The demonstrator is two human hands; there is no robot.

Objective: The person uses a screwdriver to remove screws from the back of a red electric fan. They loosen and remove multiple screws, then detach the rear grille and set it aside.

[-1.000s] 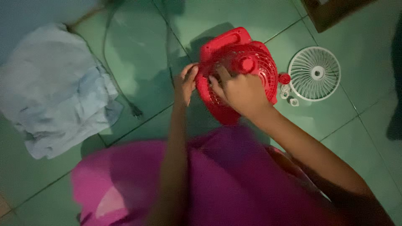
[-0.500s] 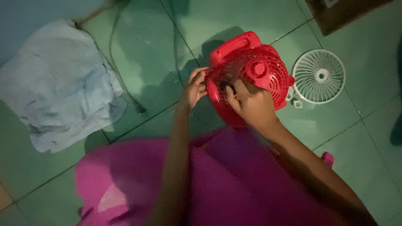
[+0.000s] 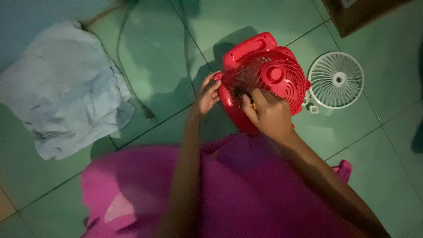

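Fan: red plastic fan body (image 3: 260, 75), ribbed round grille, moulded handle on top, on the floor between both hands.
Left hand (image 3: 206, 98): fingers curled against the fan's left edge.
Right hand (image 3: 269, 113): fingertips pressed into the grille (exact grip unclear).
Nearby: white round grille (image 3: 335, 80), crumpled pale cloth (image 3: 61, 90).
Floor: glossy green tiles (image 3: 154, 53), dim light.

The floor (image 3: 379, 57) is laid in large pale green tiles with thin dark grout lines running diagonally. The light is dim and greenish, with soft shadows falling toward 11 o'clock. A crumpled pale cloth (image 3: 61, 88) lies at 9 o'clock, a dark cord (image 3: 132, 83) trails beside it, and the corner of a brown box (image 3: 357, 15) sits at 1 o'clock
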